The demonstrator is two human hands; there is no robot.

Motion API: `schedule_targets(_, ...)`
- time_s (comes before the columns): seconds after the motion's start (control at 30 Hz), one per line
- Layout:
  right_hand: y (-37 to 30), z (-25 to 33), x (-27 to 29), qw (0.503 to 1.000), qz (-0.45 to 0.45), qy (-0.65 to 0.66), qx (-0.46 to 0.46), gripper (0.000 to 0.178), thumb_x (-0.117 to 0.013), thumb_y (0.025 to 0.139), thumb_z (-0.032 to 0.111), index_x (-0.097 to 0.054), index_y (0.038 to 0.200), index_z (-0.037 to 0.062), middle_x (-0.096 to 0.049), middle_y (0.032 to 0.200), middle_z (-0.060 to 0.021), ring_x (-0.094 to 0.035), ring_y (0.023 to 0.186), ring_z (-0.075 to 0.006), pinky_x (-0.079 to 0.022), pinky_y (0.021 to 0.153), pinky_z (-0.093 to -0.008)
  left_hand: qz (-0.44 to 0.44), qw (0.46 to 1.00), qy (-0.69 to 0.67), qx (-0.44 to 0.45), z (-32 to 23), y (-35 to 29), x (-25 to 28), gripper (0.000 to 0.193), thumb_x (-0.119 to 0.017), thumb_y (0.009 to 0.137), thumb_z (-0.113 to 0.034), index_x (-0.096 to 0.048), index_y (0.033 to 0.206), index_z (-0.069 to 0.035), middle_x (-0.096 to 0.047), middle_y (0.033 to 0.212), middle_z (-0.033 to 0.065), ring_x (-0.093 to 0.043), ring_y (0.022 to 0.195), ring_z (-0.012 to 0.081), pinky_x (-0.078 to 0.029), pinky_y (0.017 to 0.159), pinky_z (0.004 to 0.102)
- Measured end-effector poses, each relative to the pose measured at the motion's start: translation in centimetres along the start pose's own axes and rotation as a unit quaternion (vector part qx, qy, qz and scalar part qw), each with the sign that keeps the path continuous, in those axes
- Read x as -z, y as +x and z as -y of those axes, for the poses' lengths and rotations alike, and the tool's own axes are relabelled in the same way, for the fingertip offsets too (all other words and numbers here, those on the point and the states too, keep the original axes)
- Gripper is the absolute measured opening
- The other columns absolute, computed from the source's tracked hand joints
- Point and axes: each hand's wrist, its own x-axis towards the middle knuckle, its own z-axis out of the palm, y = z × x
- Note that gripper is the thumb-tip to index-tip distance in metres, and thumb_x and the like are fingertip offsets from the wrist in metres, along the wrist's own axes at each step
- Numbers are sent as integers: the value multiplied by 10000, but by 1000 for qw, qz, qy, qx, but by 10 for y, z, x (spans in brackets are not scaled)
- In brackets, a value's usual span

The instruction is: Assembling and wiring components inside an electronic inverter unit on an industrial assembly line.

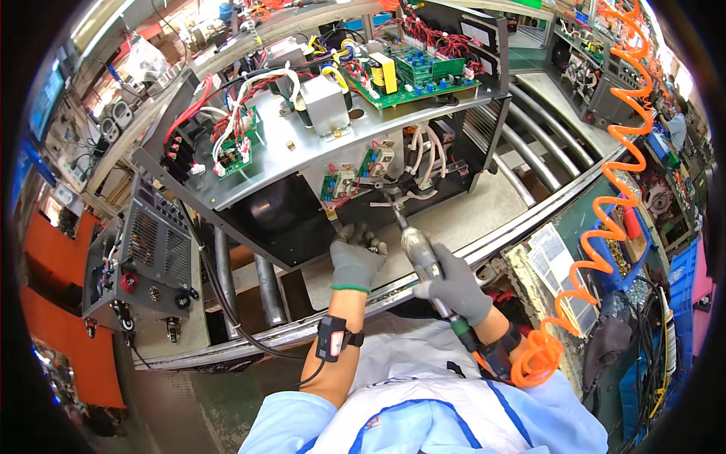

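Note:
My right hand [457, 286], in a grey glove, is wrapped around an air screwdriver [417, 246]. The tool's tip points into the lower bay of an open machine chassis [295, 155], close to a bracket with cables [408, 188]. To its left, my gloved left hand [357, 263] is closed at the bay's front, with small metal fasteners [370, 240] showing at the fingers; their exact kind is hard to make out. Above, the chassis shelf carries a green circuit board [423, 83], a grey metal box [325, 104] and bundled wires.
An orange coiled air hose [601, 261] hangs down the right side to my right forearm. A second grey machine on casters [144, 257] stands at left. Conveyor rollers [533, 155] run beneath the chassis. Printed sheets [556, 265] and a blue bin [624, 250] lie at right.

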Motion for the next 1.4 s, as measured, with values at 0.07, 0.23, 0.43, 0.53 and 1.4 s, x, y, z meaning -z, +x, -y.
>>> schedule_targets(0.07, -12, -8, 4, 990, 65, 125, -14, 879, -707, 578, 193, -328, 1334, -43, -550, 1108, -162, -531, 1011, -213, -401, 885, -289, -52, 996, -64, -12, 1, -8, -3, 190, -454, 866, -218, -531, 811, -53, -484, 751, 65, -466, 655, 143, -364, 578, 212)
schedule_targets(0.23, -38, 12, 21, 973, 128, 180, -64, 898, -722, 585, 202, -315, 1351, -30, -534, 1110, -111, -495, 1000, -163, -374, 908, -271, 95, 994, 14, -56, 6, 24, 31, 130, -429, 874, -20, -524, 933, 46, -551, 916, 159, -558, 822, 219, -491, 706, 293)
schedule_targets(0.43, -54, 24, 43, 976, 175, 110, -65, 909, -733, 577, 221, -317, 1345, -32, -531, 1138, -132, -497, 1037, -184, -368, 921, -286, 126, 984, 34, -124, 2, 9, 29, 194, -504, 898, -80, -521, 1012, 76, -625, 855, 161, -631, 706, 200, -568, 602, 266)
schedule_targets(0.53, -60, 21, 43, 975, 193, 92, -55, 909, -735, 580, 227, -314, 1341, -38, -523, 1161, -147, -492, 1066, -194, -360, 933, -292, 116, 961, 166, -189, -1, 5, 34, 262, -535, 902, -199, -536, 998, 45, -624, 786, 146, -562, 528, 135, -425, 382, 204)
schedule_targets(1.4, -47, 34, 37, 934, 267, -238, 2, 933, -660, 605, 318, -237, 1378, 10, -579, 902, -236, -590, 798, -363, -469, 709, -380, 151, 860, 440, -207, -28, -19, 31, 312, -520, 902, -266, -561, 983, 32, -627, 672, 107, -469, 410, 56, -289, 312, 165)
